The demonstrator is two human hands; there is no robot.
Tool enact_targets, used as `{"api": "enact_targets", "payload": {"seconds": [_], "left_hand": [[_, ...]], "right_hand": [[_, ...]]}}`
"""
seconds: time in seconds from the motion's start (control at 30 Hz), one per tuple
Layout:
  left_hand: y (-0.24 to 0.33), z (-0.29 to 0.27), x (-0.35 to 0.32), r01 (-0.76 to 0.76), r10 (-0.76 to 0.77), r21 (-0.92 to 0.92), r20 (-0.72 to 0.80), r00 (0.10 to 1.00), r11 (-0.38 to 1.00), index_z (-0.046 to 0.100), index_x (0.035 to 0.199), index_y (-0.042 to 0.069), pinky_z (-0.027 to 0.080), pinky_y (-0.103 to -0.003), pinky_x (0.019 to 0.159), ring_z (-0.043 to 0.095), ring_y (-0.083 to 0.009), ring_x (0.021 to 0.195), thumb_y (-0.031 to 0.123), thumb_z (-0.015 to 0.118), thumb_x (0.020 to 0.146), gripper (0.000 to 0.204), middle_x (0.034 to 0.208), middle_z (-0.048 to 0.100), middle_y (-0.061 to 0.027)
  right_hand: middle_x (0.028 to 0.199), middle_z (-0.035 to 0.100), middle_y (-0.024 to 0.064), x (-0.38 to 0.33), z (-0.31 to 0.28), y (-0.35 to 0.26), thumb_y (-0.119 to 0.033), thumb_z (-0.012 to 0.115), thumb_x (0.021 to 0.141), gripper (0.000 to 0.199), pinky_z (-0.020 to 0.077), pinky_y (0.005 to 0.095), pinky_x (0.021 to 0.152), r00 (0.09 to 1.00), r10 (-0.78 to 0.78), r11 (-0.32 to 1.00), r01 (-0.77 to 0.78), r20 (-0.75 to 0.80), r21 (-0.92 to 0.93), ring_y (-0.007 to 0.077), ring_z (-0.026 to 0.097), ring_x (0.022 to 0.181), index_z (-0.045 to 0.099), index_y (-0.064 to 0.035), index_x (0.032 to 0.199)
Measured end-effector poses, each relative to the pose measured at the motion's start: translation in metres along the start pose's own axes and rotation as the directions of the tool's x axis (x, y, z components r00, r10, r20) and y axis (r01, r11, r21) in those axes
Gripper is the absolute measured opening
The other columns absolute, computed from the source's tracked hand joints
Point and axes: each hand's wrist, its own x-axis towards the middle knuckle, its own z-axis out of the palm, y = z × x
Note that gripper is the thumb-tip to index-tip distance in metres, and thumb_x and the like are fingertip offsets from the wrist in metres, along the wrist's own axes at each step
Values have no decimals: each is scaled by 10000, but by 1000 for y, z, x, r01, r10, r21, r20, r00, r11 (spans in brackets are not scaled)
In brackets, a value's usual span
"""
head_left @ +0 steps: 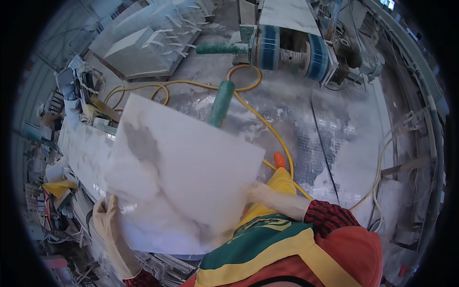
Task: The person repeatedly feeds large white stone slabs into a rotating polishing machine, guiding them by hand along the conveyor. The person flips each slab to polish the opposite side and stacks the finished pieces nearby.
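A large white stone tile [191,158] with grey-brown marbling is tilted in front of me, partly blurred. My left hand [109,222], in a pale glove, grips its lower left edge with the thumb up; part of those fingers is hidden. On the opposite edge my right hand [262,195], also gloved and smeared by motion, closes on the tile near my yellow and green apron [267,229]. Beneath the tile's near part, a glossy white surface [158,239] shows.
Yellow hose [270,124] winds across the wet floor, and a dark cable lies to the right. Beyond the tile are a green roller [221,103] and a machine with blue-banded rollers [291,52]. Stacked slabs [143,48] stand at back left. Another person [48,119] is far left.
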Motion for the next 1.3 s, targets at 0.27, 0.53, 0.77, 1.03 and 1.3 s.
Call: {"api": "enact_targets", "payload": {"seconds": [0.27, 0.53, 0.77, 1.03, 1.3], "left_hand": [[124, 127, 44, -27, -7, -388, -87, 996, 921, 668, 808, 58, 343, -272, 577, 445, -85, 644, 384, 801, 959, 383, 724, 570, 39], [274, 373, 59, 228, -73, -749, 234, 969, 622, 654, 807, 77, 395, -266, 583, 485, -83, 640, 375, 792, 977, 370, 736, 610, 41], [398, 485, 46, 485, -180, -539, 521, 834, 689, 761, 1066, -7, 531, -304, 746, 675, -151, 859, 511, 720, 989, 525, 1012, 757, -81], [467, 534, 83, 50, 39, -116, 656, 753, 992, 732, 1295, 57, 484, -422, 1021, 691, -340, 1116, 646, 457, 1027, 703, 1153, 759, -183], [484, 607, 145, -139, 197, -141, 766, 612, 980, 677, 1353, 47, 447, -506, 1073, 623, -450, 1251, 619, 393, 1039, 711, 1319, 685, -263]], "right_hand": [[1127, 691, 94, 37, -190, -176, -326, 776, 949, 462, 548, 384, 850, 872, -318, 887, 412, -372, 207, 193, 662, 1020, 596, -11, 1235], [1156, 750, 162, 72, -437, -298, -275, 818, 913, 516, 619, 376, 825, 633, -510, 838, 519, -582, -169, 230, 735, 961, 665, 47, 1286], [1182, 761, 159, 87, -566, -267, -236, 830, 907, 496, 624, 407, 838, 686, -237, 925, 376, -688, 57, 256, 748, 967, 687, 26, 1302], [1166, 751, 155, 98, -611, -247, -229, 858, 893, 523, 618, 430, 841, 612, 44, 945, 232, -790, 232, 256, 738, 959, 662, 36, 1300], [1178, 740, 131, 109, -628, -241, -226, 753, 978, 423, 594, 393, 876, 547, -117, 933, 346, -829, 96, 232, 724, 959, 665, 34, 1300]]}}
